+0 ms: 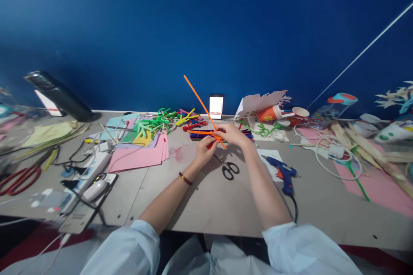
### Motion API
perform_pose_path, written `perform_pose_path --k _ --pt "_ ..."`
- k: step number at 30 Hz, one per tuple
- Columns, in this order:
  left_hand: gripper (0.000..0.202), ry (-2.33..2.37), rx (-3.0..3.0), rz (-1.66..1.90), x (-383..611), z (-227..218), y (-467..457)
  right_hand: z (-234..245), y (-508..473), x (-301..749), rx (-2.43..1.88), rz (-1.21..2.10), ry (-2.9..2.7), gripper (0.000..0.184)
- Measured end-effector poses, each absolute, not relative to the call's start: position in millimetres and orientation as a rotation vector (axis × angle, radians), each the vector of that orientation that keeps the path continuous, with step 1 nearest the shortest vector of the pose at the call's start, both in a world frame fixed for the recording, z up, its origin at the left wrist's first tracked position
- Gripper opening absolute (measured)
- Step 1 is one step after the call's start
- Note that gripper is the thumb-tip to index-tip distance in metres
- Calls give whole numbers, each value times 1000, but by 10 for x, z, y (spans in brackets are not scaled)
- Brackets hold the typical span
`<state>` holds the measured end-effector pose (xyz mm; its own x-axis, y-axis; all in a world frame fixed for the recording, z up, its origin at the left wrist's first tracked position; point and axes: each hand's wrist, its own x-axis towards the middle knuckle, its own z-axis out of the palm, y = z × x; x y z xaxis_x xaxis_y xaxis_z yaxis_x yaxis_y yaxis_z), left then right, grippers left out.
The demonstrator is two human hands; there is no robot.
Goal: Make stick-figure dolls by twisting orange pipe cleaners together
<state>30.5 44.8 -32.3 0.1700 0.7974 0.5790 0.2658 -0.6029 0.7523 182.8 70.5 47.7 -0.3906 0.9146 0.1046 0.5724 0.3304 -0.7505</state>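
Observation:
Orange pipe cleaners (200, 102) cross one another between my two hands above the table. One long strand rises up and to the left, while a shorter one points left. My left hand (205, 150) pinches them from below, near the crossing. From the right, my right hand (231, 134) has its fingers closed on the same strands. The exact finger contact is partly hidden. Behind the hands lies a bundle of dark purple and blue pipe cleaners (200, 135). Black-handled scissors (230, 171) rest on the table just below my hands.
A blue glue gun (281, 169) lies to the right on white paper. Pink paper sheets (135, 157) and green pipe-cleaner pieces (151, 124) are at left. A lit phone (216, 106) stands against the wall. A power strip (88, 178) with cables and a dark bottle (61, 96) are farther left.

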Motion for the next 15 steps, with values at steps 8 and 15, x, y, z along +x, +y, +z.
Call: perform_pose_path --k 8,15 --pt "20 967 1947 1434 313 -318 445 495 692 1832 -1316 864 -2084 19" --pt "19 979 1990 1432 312 -323 445 514 681 1819 -1325 884 -2067 17"
